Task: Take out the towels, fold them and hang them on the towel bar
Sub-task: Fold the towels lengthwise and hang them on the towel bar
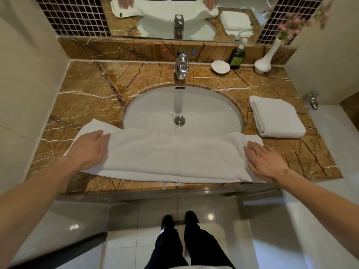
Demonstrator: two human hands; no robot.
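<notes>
A long white towel (171, 156) lies folded lengthwise across the front of the brown marble counter (87, 90), its far edge hanging over the sink's near rim. My left hand (88, 149) lies flat on the towel's left end. My right hand (265, 162) presses flat on its right end, fingers straight. A second white towel (275, 116), folded into a thick square, sits on the counter to the right of the sink. No towel bar is in view.
A white sink (182, 105) with a chrome tap (182, 65) fills the counter's middle. At the back right stand a white dish (220, 67), a dark soap bottle (237, 57) and a white vase (265, 60). A mirror (180, 16) hangs behind. A bathtub edge (330, 133) runs along the right.
</notes>
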